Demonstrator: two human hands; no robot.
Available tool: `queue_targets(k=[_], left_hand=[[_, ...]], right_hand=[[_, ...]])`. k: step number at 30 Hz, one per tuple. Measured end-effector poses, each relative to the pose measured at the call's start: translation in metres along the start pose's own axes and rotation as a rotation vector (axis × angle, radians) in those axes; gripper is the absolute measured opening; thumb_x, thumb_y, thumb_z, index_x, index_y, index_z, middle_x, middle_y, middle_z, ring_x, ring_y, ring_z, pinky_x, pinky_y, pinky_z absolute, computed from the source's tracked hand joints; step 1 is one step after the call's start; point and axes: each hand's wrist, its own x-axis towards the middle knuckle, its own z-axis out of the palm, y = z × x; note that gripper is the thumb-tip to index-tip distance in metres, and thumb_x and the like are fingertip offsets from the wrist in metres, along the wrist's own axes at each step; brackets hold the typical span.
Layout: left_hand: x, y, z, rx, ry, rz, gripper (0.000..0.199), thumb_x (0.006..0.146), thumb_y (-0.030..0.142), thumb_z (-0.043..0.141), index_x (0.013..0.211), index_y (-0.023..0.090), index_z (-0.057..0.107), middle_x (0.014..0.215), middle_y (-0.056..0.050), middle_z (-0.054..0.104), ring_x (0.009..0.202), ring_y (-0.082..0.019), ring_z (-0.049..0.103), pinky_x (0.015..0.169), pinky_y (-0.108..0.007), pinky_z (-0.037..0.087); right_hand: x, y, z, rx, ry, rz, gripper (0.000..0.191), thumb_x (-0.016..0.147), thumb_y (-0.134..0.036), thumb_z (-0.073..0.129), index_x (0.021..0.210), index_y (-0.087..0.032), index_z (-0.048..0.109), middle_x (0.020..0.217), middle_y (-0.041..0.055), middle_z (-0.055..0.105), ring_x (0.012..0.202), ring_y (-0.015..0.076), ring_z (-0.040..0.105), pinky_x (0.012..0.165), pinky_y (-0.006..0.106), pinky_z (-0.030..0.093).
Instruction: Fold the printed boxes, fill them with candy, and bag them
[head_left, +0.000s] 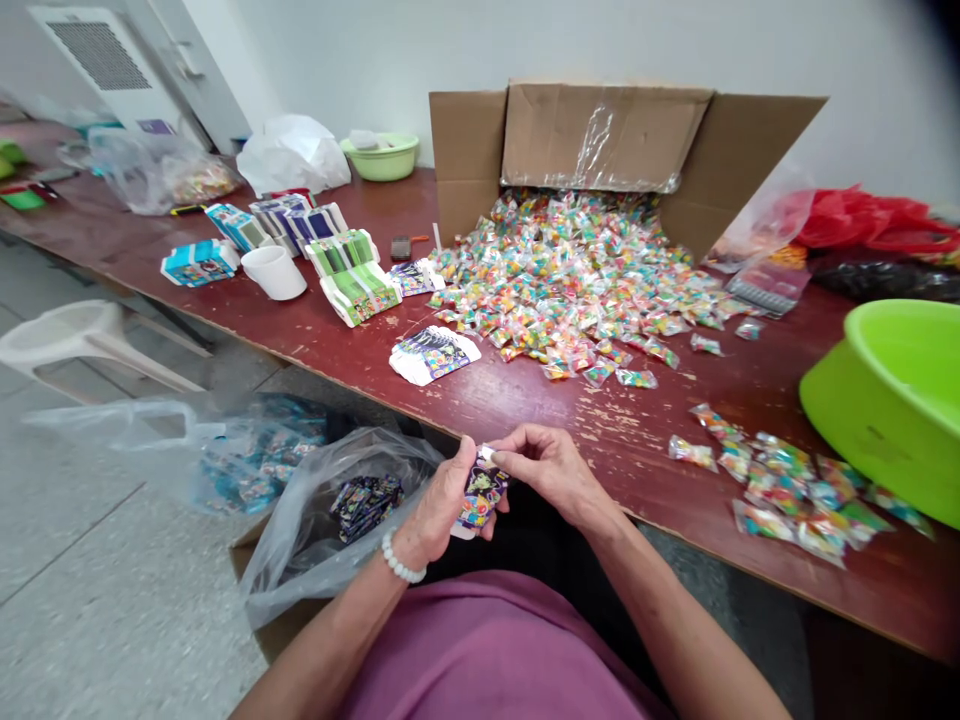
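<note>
A small dark printed carton (484,487) with colourful pictures is in my left hand (442,505), held over my lap by the table's front edge. The fingers of my right hand (551,465) pinch the white flap at the carton's top end. A white flap also sticks out at its lower end. On the table just beyond lie flattened dark cartons (433,355). Behind them spreads a big heap of small clear candy packets (570,290), spilling from a tipped cardboard box (600,135).
A plastic-lined box (262,575) with filled dark cartons (365,507) stands at my left. Bundled green cartons (354,277), a tape roll (274,272) and blue cartons (199,263) sit left on the table (525,400). Loose packets (787,485) and a green basin (885,400) are right.
</note>
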Motion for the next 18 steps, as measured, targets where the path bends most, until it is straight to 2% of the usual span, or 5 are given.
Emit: queue_targets(k=[5,10,13,16,18], left_hand=[[0.0,-0.004,-0.003,0.002,0.015,0.005,0.072,0.087,0.074,0.037,0.103,0.011,0.069,0.065,-0.006,0.066,0.042,-0.013,0.058,0.041,-0.021,0.041],[0.003,-0.007,0.001,-0.097,0.046,-0.063,0.073,0.084,0.077,0.041,0.115,0.014,0.065,0.059,-0.002,0.062,0.037,-0.013,0.055,0.037,-0.022,0.04],[0.005,-0.007,0.004,-0.188,0.064,-0.062,0.066,0.085,0.072,0.046,0.123,0.019,0.059,0.066,-0.001,0.064,0.043,-0.013,0.058,0.041,-0.023,0.045],[0.004,-0.008,0.005,-0.264,0.033,-0.066,0.049,0.085,0.053,0.064,0.124,0.026,0.054,0.081,-0.001,0.068,0.062,-0.016,0.066,0.056,-0.027,0.053],[0.003,-0.013,0.004,-0.313,0.0,-0.078,0.043,0.081,0.039,0.072,0.118,0.025,0.056,0.091,-0.003,0.069,0.075,-0.017,0.068,0.068,-0.029,0.054]], right_hand=[[-0.006,0.002,-0.001,-0.101,-0.016,-0.103,0.027,0.082,-0.044,0.071,0.08,-0.018,0.066,0.08,0.0046,0.075,0.052,0.0142,0.064,0.054,0.028,0.051],[-0.017,0.008,0.005,-0.449,0.005,-0.38,0.015,0.093,-0.035,0.06,0.091,-0.024,0.071,0.109,0.0071,0.072,0.095,0.0209,0.067,0.086,0.036,0.052],[-0.016,0.01,0.0,-0.542,-0.005,-0.427,0.015,0.094,-0.031,0.057,0.1,-0.026,0.07,0.112,0.0067,0.07,0.101,0.0205,0.064,0.09,0.036,0.05],[-0.003,0.005,-0.037,-0.605,0.101,-0.408,0.019,0.094,-0.033,0.056,0.099,-0.024,0.072,0.102,0.0062,0.071,0.095,0.0203,0.064,0.089,0.035,0.05],[0.01,-0.004,-0.081,-0.696,0.422,-0.298,0.026,0.094,-0.036,0.053,0.106,-0.021,0.07,0.103,0.0081,0.071,0.096,0.0223,0.064,0.089,0.036,0.049]])
